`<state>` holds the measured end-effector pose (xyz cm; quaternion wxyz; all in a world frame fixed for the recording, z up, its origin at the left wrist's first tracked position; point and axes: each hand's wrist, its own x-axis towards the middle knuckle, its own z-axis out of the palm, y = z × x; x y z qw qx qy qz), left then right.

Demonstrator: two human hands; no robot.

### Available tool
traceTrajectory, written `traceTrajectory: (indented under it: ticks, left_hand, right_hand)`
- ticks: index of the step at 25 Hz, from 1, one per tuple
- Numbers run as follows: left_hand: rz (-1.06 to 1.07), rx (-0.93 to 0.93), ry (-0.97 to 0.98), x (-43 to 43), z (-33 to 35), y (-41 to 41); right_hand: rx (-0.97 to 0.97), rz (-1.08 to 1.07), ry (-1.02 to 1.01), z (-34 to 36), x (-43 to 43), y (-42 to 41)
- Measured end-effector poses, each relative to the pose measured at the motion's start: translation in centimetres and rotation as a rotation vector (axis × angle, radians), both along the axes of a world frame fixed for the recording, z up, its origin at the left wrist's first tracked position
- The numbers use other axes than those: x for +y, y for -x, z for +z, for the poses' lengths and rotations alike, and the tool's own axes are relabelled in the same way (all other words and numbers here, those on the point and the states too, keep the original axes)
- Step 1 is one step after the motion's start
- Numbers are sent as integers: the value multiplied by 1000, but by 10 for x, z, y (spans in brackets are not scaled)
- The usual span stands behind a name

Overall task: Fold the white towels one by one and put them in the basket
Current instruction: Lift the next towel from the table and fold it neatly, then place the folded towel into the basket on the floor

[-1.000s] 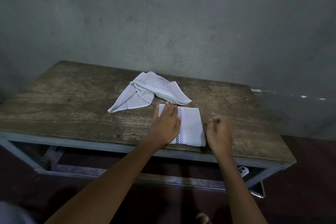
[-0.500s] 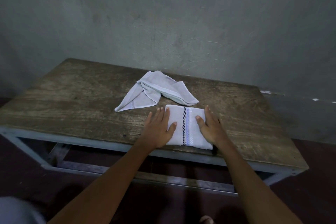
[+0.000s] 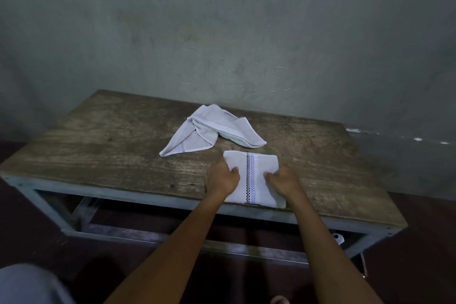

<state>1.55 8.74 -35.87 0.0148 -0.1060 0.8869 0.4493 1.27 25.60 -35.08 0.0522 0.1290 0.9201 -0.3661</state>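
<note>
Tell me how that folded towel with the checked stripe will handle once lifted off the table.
Probably floppy: the folded towel is soft cloth, like the crumpled towel slumped behind it, so its middle may sag between the left hand and right hand gripping its sides. Likely light, being thin cloth. Its layers could slip open unless held together.

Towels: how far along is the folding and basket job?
Done: the folded towel lies at the near edge of the table. In hand: left hand and right hand grip its sides, likely to lift it. Left: the crumpled towel behind it needs folding; no basket is in view, so none is seen stowed.
</note>
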Motion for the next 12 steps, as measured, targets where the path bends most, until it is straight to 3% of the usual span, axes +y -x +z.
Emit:
traceTrajectory:
  ticks: [5,12]
  left_hand:
    - [-3,71,-150,-9,15,-11]
    - [176,246,-363,-41,66,-31]
  right_hand:
    - [-1,-66,321,13,-7,-12]
    - [153,-101,541,77,-37,-32]
